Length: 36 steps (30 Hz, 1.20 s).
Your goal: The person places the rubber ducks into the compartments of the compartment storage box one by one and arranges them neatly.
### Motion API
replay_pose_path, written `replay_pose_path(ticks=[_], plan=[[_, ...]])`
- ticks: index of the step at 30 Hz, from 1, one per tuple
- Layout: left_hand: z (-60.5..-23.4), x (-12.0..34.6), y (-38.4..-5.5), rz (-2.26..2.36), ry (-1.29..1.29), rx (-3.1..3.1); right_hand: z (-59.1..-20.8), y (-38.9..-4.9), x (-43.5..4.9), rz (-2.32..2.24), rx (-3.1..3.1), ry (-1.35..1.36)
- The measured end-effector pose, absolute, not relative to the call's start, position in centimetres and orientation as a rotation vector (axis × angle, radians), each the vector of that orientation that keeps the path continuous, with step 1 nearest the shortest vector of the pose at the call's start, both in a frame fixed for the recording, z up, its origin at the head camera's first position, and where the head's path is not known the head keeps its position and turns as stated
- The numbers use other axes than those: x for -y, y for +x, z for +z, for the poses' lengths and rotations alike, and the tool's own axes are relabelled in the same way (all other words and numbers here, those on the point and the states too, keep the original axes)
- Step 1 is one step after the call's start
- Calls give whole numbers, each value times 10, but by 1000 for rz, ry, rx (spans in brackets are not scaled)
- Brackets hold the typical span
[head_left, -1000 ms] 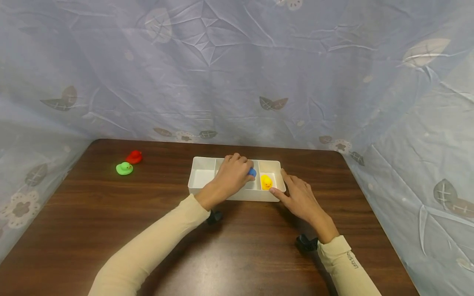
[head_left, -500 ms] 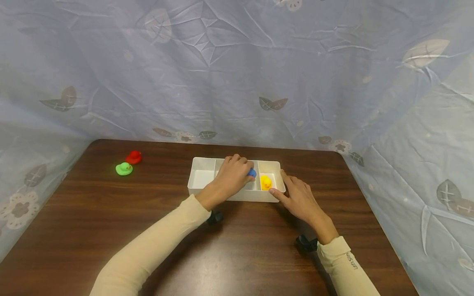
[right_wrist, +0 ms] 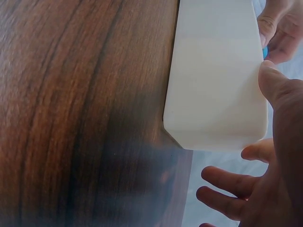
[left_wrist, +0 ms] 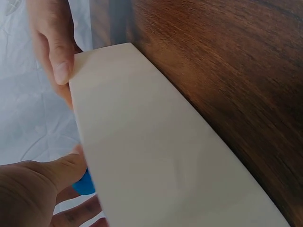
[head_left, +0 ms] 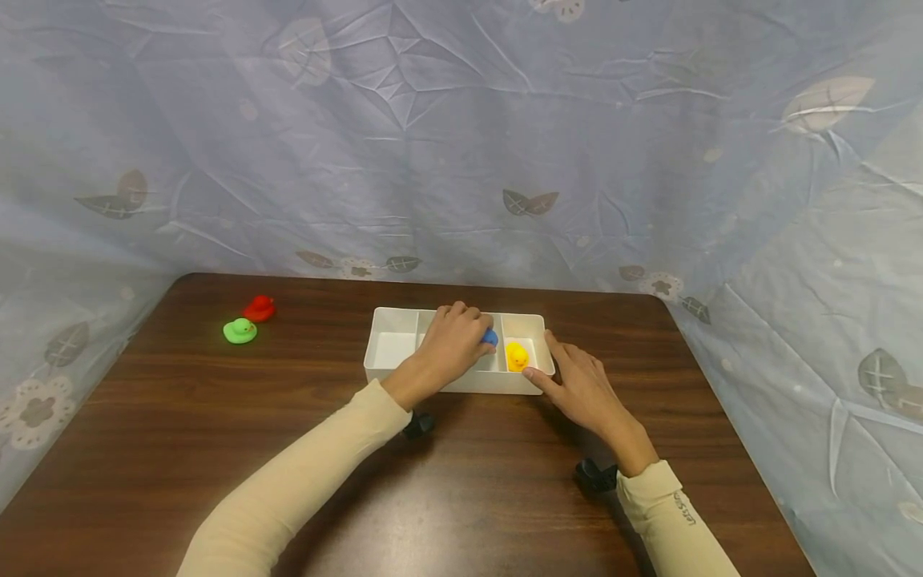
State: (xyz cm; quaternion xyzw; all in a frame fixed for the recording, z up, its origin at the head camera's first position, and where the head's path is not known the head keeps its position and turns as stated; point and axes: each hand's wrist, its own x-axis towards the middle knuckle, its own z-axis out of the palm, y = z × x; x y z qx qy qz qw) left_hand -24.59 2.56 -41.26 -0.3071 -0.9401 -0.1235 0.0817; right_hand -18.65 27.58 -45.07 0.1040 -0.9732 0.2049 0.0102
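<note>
Head view: left hand (head_left: 451, 343) grips one blue toy (head_left: 491, 336); relaxed right hand (head_left: 586, 388) touches one tray (head_left: 497, 384).

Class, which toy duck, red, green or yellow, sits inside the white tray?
The yellow toy duck; the red duck and green duck sit outside the white divided tray, on the brown tabletop.

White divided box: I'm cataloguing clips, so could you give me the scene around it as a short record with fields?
Container: white divided box on a brown table
Left hand: holds a blue object, mostly hidden, at the box's middle
Right hand: touches the box's right end, thumb at the near rim
In right-end compartment: yellow duck
On table, left of box: green duck and red duck, green one nearer the person
Backdrop: patterned cloth
</note>
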Motion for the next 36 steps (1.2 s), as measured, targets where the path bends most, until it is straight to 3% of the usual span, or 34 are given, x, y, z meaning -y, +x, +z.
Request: replay_pose_path(ticks=[36], plan=[[-419, -23, -252, -295, -1033, 2868, -452, -186, -277, 635, 3034, 336]])
